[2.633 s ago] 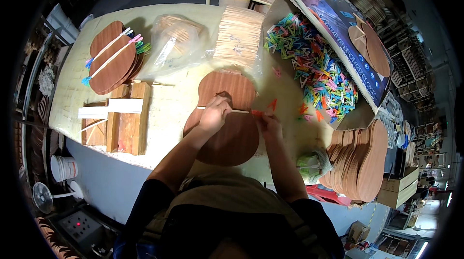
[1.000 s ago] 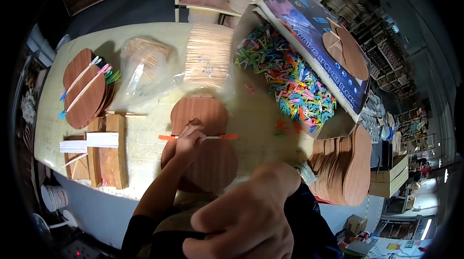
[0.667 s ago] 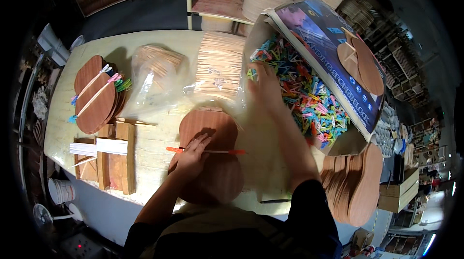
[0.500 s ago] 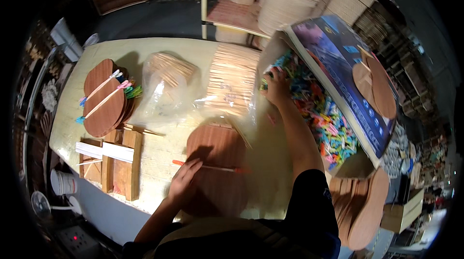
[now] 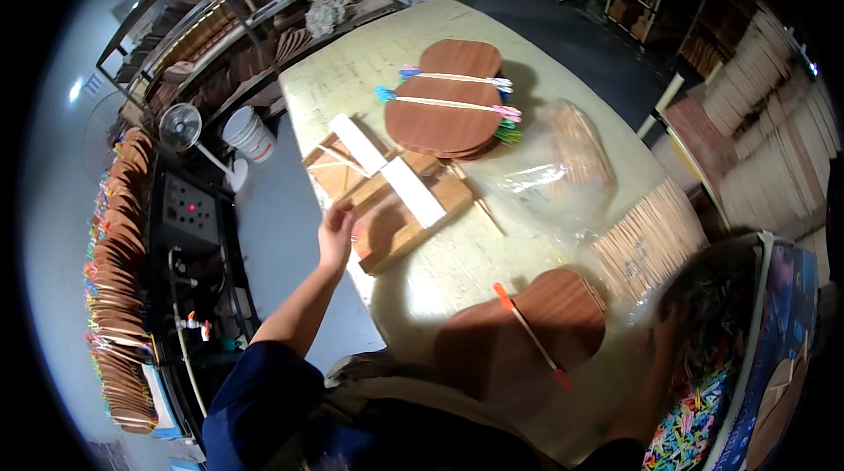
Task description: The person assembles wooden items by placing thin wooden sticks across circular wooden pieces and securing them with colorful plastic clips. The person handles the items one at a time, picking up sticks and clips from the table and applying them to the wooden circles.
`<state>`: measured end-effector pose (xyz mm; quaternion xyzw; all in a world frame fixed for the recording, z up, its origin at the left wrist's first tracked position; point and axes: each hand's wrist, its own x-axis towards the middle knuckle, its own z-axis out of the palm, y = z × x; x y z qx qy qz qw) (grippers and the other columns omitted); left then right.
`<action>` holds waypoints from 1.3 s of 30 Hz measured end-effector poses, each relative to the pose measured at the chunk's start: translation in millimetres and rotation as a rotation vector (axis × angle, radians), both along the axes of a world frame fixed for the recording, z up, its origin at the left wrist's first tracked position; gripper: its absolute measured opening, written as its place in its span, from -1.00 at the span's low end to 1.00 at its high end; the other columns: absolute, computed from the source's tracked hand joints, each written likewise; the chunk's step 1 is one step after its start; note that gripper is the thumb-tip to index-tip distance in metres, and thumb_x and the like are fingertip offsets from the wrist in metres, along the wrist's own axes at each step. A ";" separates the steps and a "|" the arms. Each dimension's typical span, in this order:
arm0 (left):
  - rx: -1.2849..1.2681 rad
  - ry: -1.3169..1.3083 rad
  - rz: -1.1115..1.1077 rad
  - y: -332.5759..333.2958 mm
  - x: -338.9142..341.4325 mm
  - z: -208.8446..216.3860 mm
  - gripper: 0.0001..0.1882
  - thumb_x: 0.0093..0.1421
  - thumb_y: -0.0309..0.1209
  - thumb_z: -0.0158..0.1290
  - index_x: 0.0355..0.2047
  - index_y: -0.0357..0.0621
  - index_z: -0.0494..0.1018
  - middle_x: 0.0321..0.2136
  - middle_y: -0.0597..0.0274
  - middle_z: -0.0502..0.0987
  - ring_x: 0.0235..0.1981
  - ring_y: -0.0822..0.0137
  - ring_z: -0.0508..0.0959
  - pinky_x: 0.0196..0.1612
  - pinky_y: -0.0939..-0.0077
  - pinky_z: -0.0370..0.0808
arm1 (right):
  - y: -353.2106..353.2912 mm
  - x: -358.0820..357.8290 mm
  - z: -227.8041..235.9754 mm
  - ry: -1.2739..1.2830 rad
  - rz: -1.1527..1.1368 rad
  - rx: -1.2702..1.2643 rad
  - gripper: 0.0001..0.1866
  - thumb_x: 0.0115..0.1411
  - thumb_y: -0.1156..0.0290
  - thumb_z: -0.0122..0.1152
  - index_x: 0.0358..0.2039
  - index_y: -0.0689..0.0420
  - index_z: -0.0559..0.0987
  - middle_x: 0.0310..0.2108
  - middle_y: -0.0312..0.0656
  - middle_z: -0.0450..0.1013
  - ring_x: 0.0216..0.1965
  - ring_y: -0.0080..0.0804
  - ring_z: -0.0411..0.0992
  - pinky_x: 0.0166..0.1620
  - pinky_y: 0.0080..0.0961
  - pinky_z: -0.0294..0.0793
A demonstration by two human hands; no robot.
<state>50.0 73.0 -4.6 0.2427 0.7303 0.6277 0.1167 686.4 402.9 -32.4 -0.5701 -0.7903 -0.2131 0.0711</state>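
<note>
My left hand (image 5: 336,232) is at the near edge of a wooden frame (image 5: 396,247) with white strips (image 5: 409,190) across it. Its fingers are loosely bent and apart, with nothing visible in them. My right hand (image 5: 673,322), dark in shadow, reaches into a carton of colourful small clips (image 5: 694,414); its fingers are hidden. Between my arms lies a brown guitar-shaped wooden board (image 5: 571,313). A thin wooden stick (image 5: 530,334) crosses it, with an orange clip (image 5: 504,297) at the far end and a red clip (image 5: 562,378) at the near end.
Stacked boards (image 5: 448,124) with clipped sticks lie at the far side of the table. Beside them are a plastic bag of sticks (image 5: 563,163) and a stick bundle (image 5: 651,238). A fan (image 5: 180,126), a bucket (image 5: 249,134) and a row of clipped boards (image 5: 123,286) stand left.
The view has turned left. My left hand has left the stick on the board and moved to the wooden frame. My right hand remains in the carton of clips.
</note>
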 end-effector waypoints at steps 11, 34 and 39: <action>-0.052 -0.623 0.289 67.4 -232.8 -123.9 -0.73 0.16 -0.24 0.05 -0.56 -0.15 0.42 -0.63 0.25 0.44 -0.71 0.39 0.38 -0.67 0.48 0.33 | -215.9 -31.9 -32.7 -0.076 -0.098 0.208 -0.51 0.13 0.23 -0.01 0.04 0.19 0.31 0.09 -0.08 0.19 0.08 -0.15 0.22 0.08 -0.21 0.22; 0.259 0.645 -1.208 29.1 241.8 23.9 -0.88 -0.08 -0.66 0.07 -0.51 -0.22 0.41 -0.33 0.06 0.44 -0.23 0.00 0.47 -0.16 0.24 0.43 | -394.2 -141.8 -9.4 0.238 -0.468 -0.225 -0.53 0.01 0.33 0.12 -0.05 0.21 0.36 0.00 0.00 0.29 -0.04 -0.10 0.26 -0.08 -0.20 0.29; 0.267 0.664 -1.251 31.8 256.2 12.2 -0.87 -0.10 -0.68 0.06 -0.51 -0.24 0.40 -0.31 0.09 0.45 -0.17 0.01 0.47 -0.12 0.24 0.42 | -401.9 -145.9 -10.1 0.205 -0.510 -0.266 -0.57 0.03 0.34 0.11 -0.08 0.20 0.34 -0.02 -0.02 0.29 -0.03 -0.09 0.26 -0.10 -0.16 0.31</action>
